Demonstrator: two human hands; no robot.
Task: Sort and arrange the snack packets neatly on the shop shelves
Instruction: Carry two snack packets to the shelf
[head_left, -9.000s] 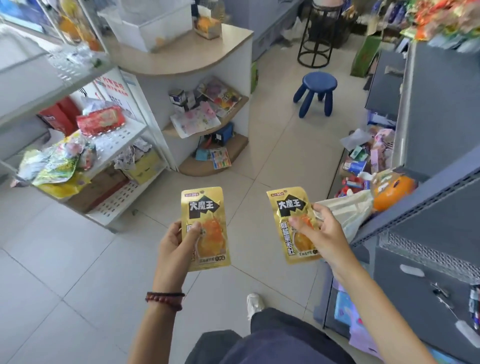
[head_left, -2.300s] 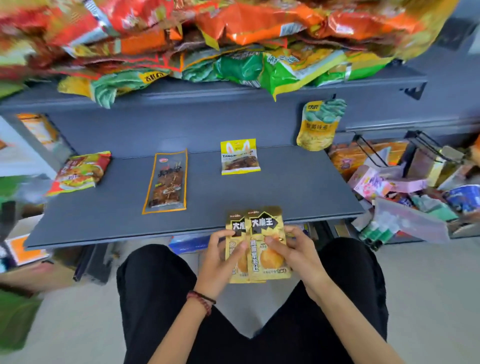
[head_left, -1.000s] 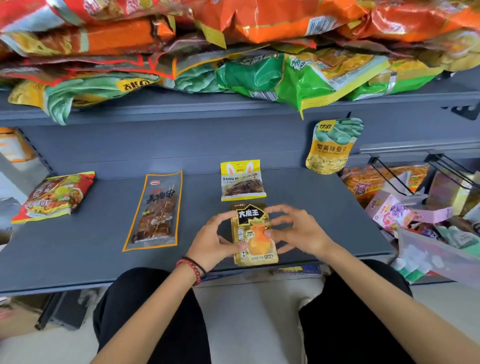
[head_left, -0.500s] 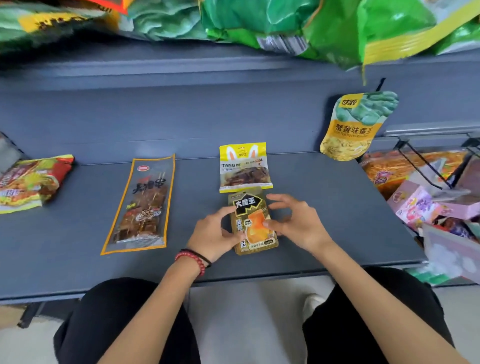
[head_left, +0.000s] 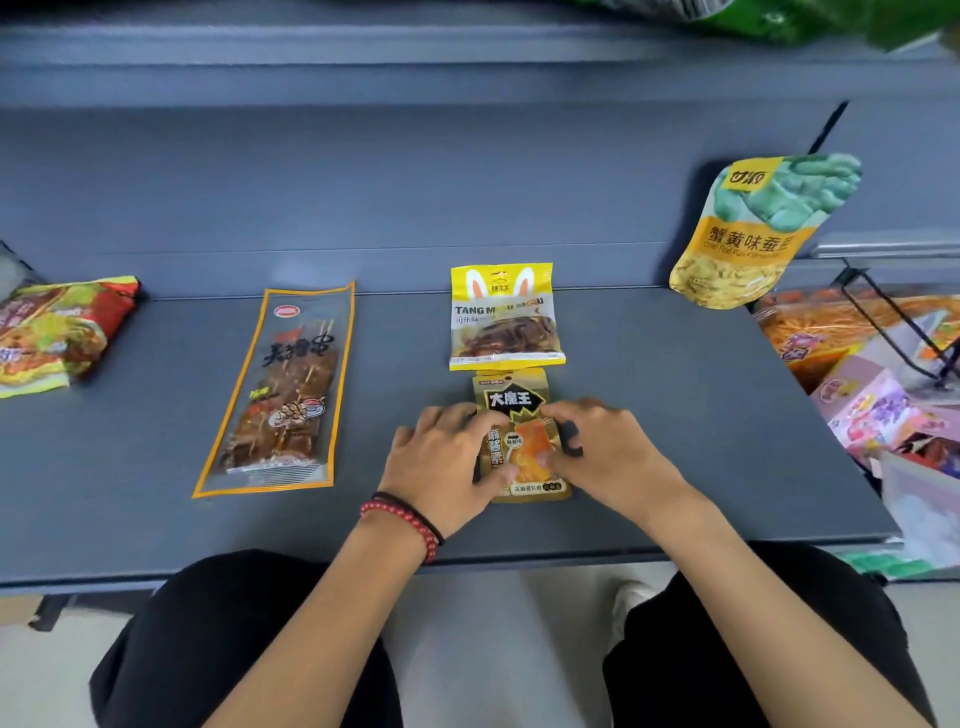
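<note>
Both hands rested on one gold packet (head_left: 514, 402) lying flat on the grey shelf (head_left: 675, 415). The left hand (head_left: 441, 467) lay over the packet's left edge, fingers loosely bent and thumb on its lower front. The right hand (head_left: 613, 457) covered the right edge, thumb pressed on the orange picture. Neither hand was closed round the packet; both pressed it down. A red bead bracelet (head_left: 410, 519) sat on the left wrist.

The gold packet lay in the middle of the shelf, its lower edge near the front edge with a bare strip between. Its top edge met the lower edge of a yellow rabbit-ear packet (head_left: 506, 317); whether they overlapped could not be told. The yellow packet's top reached the back panel.

To the left, a long skewer packet (head_left: 285, 389) lay flat, slightly slanted, running from the back edge towards the front. A bare lane separated it from the left hand. Further left, a red and yellow packet (head_left: 52, 332) lay at the shelf's left end, cut off by the frame.

Right of the hands the shelf was bare up to its right edge. At the back right corner a green and yellow pouch (head_left: 753, 234) stood upright against the back panel. Beyond the right edge sat pink boxes (head_left: 872, 415) under a black wire rack (head_left: 893, 338).
</note>
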